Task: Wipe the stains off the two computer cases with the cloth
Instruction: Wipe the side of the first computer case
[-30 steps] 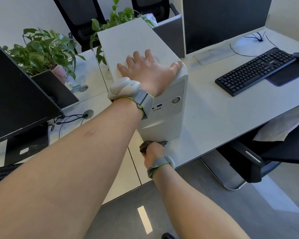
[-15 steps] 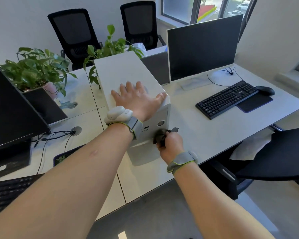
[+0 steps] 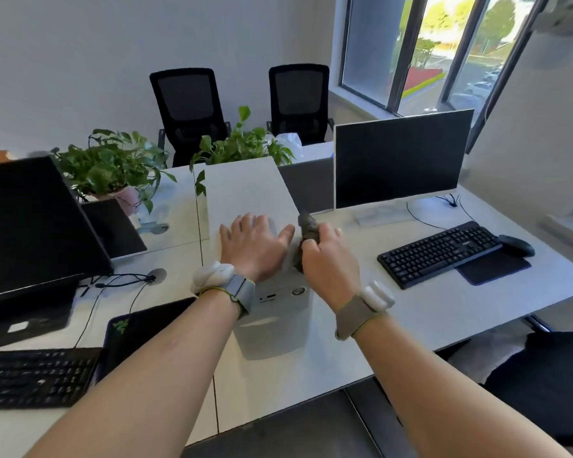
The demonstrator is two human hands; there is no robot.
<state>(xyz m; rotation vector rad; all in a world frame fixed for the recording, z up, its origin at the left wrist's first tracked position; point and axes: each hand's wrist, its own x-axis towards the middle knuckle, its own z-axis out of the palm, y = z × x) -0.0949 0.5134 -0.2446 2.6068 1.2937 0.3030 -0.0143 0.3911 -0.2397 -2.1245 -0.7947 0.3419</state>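
Note:
A white computer case (image 3: pixel 245 190) stands upright in the middle of the white desk (image 3: pixel 377 312), its front panel with a round button facing me. My left hand (image 3: pixel 253 244) lies flat on the near end of the case's top, fingers spread. My right hand (image 3: pixel 328 256) grips a crumpled dark grey cloth (image 3: pixel 306 231) at the case's upper right edge. A second case is not in view.
A monitor (image 3: pixel 401 157), black keyboard (image 3: pixel 439 254) and mouse (image 3: pixel 516 245) sit to the right. Another monitor (image 3: pixel 30 223), keyboard (image 3: pixel 33 375) and dark mouse pad (image 3: pixel 139 328) are at left. Potted plants (image 3: pixel 113 166) and two black chairs stand behind.
My right hand has carried the cloth from the bottom of the case's front panel up to its top right edge. My left hand has stayed flat on the top.

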